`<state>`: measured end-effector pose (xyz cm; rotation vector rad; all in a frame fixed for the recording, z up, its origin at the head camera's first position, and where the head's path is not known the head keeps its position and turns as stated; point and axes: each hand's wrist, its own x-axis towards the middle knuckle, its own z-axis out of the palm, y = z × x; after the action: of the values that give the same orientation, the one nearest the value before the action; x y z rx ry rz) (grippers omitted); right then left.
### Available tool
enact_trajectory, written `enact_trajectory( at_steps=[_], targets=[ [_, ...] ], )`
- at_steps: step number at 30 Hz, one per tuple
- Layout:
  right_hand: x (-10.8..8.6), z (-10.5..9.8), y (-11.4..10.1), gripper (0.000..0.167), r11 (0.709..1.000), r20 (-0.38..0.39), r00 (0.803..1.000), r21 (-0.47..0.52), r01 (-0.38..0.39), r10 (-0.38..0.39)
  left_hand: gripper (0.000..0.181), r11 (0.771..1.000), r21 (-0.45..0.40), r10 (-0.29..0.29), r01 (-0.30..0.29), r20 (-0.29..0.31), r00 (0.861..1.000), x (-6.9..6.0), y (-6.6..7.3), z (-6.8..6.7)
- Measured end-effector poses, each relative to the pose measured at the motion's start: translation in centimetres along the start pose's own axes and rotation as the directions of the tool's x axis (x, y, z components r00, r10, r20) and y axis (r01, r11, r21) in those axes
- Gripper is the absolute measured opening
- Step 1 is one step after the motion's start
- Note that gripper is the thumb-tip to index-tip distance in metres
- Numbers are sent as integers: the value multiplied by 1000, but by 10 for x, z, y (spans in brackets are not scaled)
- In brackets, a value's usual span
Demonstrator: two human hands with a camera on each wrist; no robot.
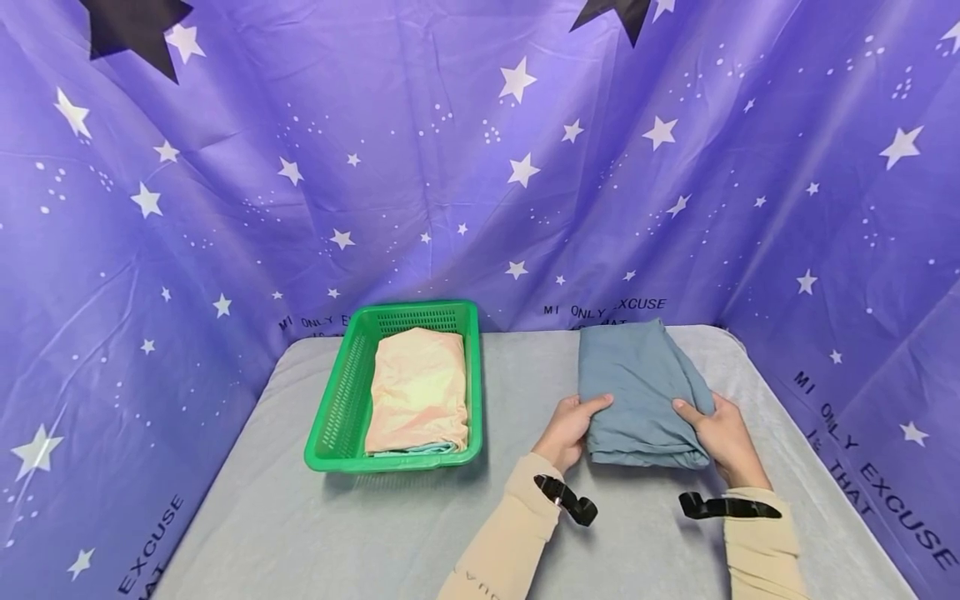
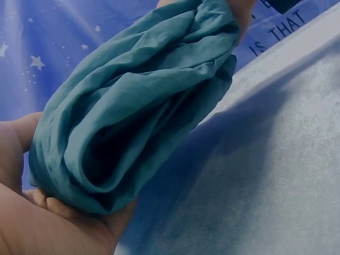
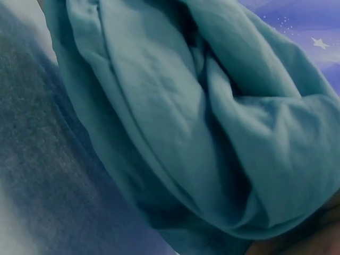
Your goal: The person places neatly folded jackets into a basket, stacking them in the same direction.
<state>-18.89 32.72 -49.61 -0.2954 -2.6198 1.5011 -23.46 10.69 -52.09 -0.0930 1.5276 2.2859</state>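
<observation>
- Pale grey table cover (image 1: 255, 521) runs from the near edge back to the curtain, giving the work a plain, soft bed.
- Nearest are two beige sleeves (image 1: 498, 537), each with a black strap (image 1: 733, 507) at the wrist, presumably to carry the wrist cameras.
- Left hand (image 1: 564, 429) grips the near left corner of the blue cloth (image 1: 637, 392): thumb on top, fingers curled underneath, as the left wrist view shows.
- Right hand (image 1: 723, 437) grips the opposite side, thumb laid over the top; its other fingers are mostly hidden by the fabric. Holding both sides probably spreads the weight and stops the layers slipping apart.
- Blue cloth lies on the right of the table area, outside the basket. It is folded into a thick bundle, its looped layers facing the person. A shadow beneath it in the left wrist view suggests that it is held off the table, at least at the near end.
- Farther left, well apart from the bundle, stands a green basket (image 1: 390, 463), likely set aside to leave room for both hands.
- Inside it a pink cloth (image 1: 420, 387) lies flat on a teal cloth (image 1: 431, 448), toward the right wall; stacked this way, they leave a strip of basket floor at the left.
- Behind everything hangs a purple curtain (image 1: 420, 192) with white stars (image 1: 522, 169) and black lettering (image 1: 903, 504).
</observation>
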Motion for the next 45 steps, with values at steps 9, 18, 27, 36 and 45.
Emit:
enact_trajectory(
  at_steps=[9, 18, 27, 36, 45],
  targets=[
    [0, 6, -3, 64, 1000, 8, 1000, 16, -7, 7, 24, 999, -31, 11, -11, -4, 1000, -2, 5, -7],
    [-1, 12, -10, 63, 999, 13, 1000, 55, 0, 0, 23, 999, -47, 27, -27, 4, 1000, -6, 12, -13],
    [-3, 18, -16, 66, 991, 21, 1000, 135, 0, -3, 21, 998, -51, 36, -37, -11, 999, -7, 18, -18],
    [-4, 27, -29, 69, 988, 25, 999, 149, -38, 35, 20, 998, -38, 50, -51, -8, 999, -10, 30, -27],
    [-3, 33, -41, 71, 981, 47, 998, 188, -42, 33, 25, 999, -24, 47, -48, -27, 999, -20, 47, -34]
  ],
)
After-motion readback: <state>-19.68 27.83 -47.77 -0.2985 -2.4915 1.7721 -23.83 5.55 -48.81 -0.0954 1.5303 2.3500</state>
